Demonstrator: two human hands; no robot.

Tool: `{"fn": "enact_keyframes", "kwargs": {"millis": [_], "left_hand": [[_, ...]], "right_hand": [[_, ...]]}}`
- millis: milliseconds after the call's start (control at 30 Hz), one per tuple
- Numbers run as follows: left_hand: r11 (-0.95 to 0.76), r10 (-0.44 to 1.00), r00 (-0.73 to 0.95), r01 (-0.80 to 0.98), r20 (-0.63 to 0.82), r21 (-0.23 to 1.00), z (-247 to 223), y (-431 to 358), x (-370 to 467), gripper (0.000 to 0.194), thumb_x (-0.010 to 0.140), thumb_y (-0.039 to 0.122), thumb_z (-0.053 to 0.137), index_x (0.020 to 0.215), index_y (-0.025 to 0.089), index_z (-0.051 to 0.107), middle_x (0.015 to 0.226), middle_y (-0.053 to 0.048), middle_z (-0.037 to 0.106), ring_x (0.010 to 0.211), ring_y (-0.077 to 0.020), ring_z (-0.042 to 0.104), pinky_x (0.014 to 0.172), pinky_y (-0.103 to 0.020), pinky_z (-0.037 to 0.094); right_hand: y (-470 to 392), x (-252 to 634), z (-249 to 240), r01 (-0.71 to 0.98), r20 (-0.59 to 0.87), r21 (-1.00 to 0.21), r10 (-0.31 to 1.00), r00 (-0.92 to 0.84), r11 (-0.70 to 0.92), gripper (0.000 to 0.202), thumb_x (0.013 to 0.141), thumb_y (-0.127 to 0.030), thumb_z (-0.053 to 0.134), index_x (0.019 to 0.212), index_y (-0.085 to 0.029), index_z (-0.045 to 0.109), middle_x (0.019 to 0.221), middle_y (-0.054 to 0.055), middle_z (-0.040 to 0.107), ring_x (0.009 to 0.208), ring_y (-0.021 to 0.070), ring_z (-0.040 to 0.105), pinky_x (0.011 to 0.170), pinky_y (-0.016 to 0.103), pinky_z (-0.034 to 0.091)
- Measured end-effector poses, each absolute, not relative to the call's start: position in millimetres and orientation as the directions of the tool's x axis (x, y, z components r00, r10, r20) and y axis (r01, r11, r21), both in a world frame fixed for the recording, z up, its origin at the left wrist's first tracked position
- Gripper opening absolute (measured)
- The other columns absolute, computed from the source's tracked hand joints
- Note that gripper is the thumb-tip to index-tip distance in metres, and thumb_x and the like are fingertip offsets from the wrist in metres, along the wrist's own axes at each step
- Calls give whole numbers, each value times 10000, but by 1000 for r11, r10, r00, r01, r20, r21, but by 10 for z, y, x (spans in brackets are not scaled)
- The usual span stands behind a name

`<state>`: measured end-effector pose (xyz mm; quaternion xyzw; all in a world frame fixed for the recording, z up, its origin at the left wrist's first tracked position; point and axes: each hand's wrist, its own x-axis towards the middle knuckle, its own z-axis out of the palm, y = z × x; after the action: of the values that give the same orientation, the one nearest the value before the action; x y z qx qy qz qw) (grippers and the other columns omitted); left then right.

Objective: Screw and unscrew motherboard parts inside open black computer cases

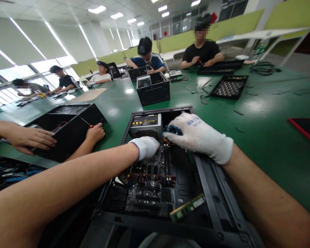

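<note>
An open black computer case [204, 179] lies in front of me, with a motherboard [144, 203] inside. At its far end sits a power supply [146, 125] with a yellow-and-black label. My left hand [148, 147], in a white glove, reaches down beside the power supply, its fingers bent together; what they hold is hidden. My right hand [189, 132], gloved in white with blue-grey fingertips, curls closed around cables [166, 140] right of the power supply. A green memory stick [187, 207] lies loose across the near right part of the case.
On the left, another person's hands, one with a screwdriver [86, 123], work at a second black case [67, 132]. Across the green table [268, 106] stand another case [153, 91] and a black tray of screws [228, 86]. A red-edged black mat [306, 129] lies right.
</note>
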<state>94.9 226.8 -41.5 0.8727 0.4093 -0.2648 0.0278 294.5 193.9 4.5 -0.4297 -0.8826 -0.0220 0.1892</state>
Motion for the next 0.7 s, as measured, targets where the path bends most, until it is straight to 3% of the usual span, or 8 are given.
{"fn": "enact_keyframes", "kwargs": {"millis": [367, 700], "left_hand": [[-654, 706, 495, 729, -506, -200, -383, 2272, 913, 420, 836, 218, 731, 1238, 104, 697, 1282, -190, 709, 1202, -305, 675, 1074, -373, 503], [-664, 692, 493, 720, -528, -199, -373, 2285, 910, 496, 732, 216, 813, 1207, 109, 717, 1272, -190, 710, 1171, -332, 679, 1038, -389, 529]], "right_hand": [[1938, 2936, 47, 767, 349, -119, 750, -562, 630, 482, 993, -567, 503, 1091, -152, 727, 1054, 131, 747, 1039, 280, 644, 921, 365, 437], [1944, 2932, 55, 762, 339, -106, 744, -576, 639, 456, 998, -546, 494, 1056, -158, 726, 1024, 118, 742, 981, 264, 639, 887, 351, 429]]}}
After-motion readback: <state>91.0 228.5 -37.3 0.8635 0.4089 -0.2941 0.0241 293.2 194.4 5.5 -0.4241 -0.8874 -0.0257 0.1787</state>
